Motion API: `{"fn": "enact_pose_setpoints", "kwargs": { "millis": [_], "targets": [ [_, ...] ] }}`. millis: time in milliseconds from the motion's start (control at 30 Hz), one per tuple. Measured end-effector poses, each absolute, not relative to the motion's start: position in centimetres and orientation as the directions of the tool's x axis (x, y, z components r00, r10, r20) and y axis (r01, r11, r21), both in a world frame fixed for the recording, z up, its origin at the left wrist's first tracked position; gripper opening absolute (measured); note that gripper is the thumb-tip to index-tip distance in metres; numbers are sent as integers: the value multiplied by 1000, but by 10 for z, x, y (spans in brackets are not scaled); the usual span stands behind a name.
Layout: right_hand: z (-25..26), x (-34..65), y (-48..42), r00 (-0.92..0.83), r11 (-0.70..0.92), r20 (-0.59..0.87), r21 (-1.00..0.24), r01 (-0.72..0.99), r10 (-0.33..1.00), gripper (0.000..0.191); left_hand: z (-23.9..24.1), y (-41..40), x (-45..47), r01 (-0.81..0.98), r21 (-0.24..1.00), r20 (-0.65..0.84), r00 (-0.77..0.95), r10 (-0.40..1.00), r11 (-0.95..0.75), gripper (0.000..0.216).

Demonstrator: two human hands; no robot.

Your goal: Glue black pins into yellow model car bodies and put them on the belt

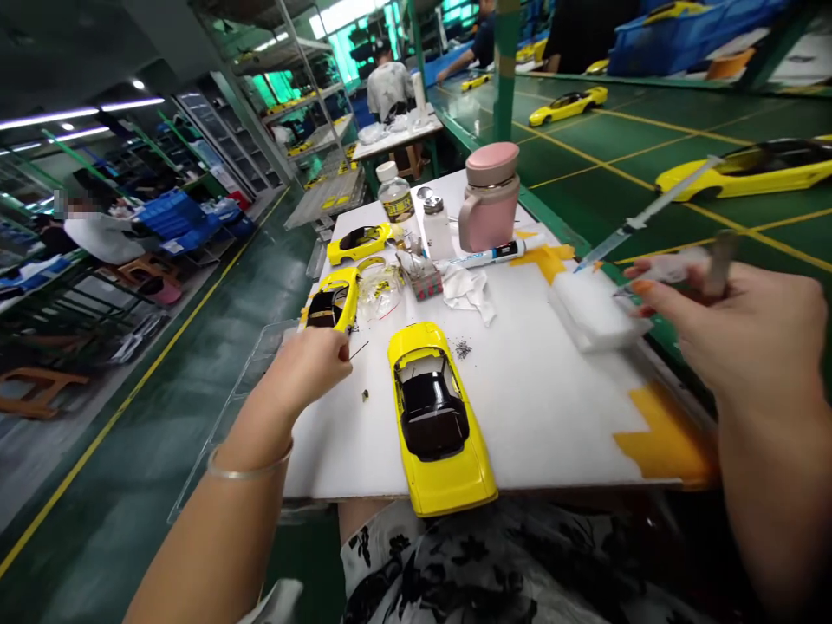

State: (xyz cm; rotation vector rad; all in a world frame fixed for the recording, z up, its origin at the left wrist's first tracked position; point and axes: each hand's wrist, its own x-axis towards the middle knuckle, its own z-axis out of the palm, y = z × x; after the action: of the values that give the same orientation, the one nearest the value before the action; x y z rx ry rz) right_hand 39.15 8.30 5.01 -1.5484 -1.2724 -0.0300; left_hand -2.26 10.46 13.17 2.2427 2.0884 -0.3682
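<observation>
Head view. Surface [526, 407]: white, orange tape [663, 442] at its right corner; green floor [260, 286] alongside. Containers: clear bottle [396, 201], white-capped; metal-topped dispenser [435, 227]; lidded pink mug [495, 204]; blue crate [640, 48], yellow car part [676, 10] on top. Syringe [640, 221], translucent, slanting above a white block [591, 303]. Yellow car body [448, 481], glossy, dark-glazed, at the surface's near edge, between the hands. Dark granules [463, 349] beside it; crumpled white cloth [469, 293] beyond. Left hand [312, 364]: fingers closed on a thin dark rod [360, 350]. Right hand [757, 338]: fingers gripping a blurred grey tool [721, 262].

Single head-worn view; looks forward and down across worktable [533, 416], near edge close.
</observation>
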Motion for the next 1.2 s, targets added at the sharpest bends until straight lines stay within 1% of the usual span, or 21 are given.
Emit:
{"fn": "enact_pose_setpoints", "kwargs": {
  "millis": [33,67,100,133,167,200,233,300,367,433,500,567,633,667,733,800,900,967,1000,1100,1200],
  "targets": [
    [51,388,85,426,159,605,-680,715,672,11,131,95,-26,991,-79,-221,91,971,-110,9],
    [51,386,86,421,176,623,-673,718,659,9,129,85,-28,991,1,-228,133,965,-136,14],
    [52,384,86,420,203,645,-667,716,639,9,126,75,-30,969,192,-214,193,958,-152,22],
    [53,383,85,429,236,666,-669,704,610,11,121,65,-31,919,356,-172,245,954,-171,29],
    [54,383,84,448,271,678,-682,679,583,12,116,56,-31,861,468,-112,279,954,-197,32],
    [55,382,81,476,312,682,-701,641,555,13,111,47,-29,810,538,-40,304,952,-235,32],
    [56,382,78,509,366,682,-721,589,525,15,107,39,-26,773,562,39,332,943,-295,28],
    [61,382,73,569,482,663,-747,458,487,16,99,25,-16,731,521,155,426,891,-440,23],
    [66,378,67,607,562,614,-767,309,505,20,95,14,-4,703,418,237,526,817,-575,26],
    [72,370,62,608,588,549,-793,160,574,28,94,8,6,699,277,277,599,751,-660,23],
    [77,357,55,556,565,473,-825,7,684,28,94,4,13,710,120,266,651,711,-694,36],
    [81,341,46,447,477,362,-861,-176,818,22,97,3,20,711,-11,219,688,692,-703,48],
    [82,324,35,285,300,198,-876,-377,938,17,100,3,27,694,-96,178,718,673,-714,50],
    [82,317,30,204,205,122,-863,-462,971,15,102,3,31,675,-128,164,737,656,-726,48],
    [80,304,20,61,50,18,-813,-580,998,12,104,2,38,616,-180,158,788,595,-767,42],
    [78,296,14,-47,-59,-37,-770,-635,998,13,106,2,43,547,-209,162,837,522,-811,37],
    [71,291,9,-136,-150,-80,-746,-649,988,30,106,2,43,513,-211,230,853,468,-832,37],
    [67,291,6,-170,-186,-98,-741,-645,981,36,107,3,38,540,-191,270,832,485,-820,40],
    [65,291,5,-182,-195,-100,-738,-646,978,37,107,4,35,555,-185,263,823,503,-811,41],
    [62,292,1,-210,-204,-83,-722,-661,974,37,107,6,30,583,-215,185,812,554,-783,44],
    [62,292,-4,-245,-212,-57,-710,-671,968,38,106,9,33,581,-246,139,813,565,-776,45]
  ]
}}
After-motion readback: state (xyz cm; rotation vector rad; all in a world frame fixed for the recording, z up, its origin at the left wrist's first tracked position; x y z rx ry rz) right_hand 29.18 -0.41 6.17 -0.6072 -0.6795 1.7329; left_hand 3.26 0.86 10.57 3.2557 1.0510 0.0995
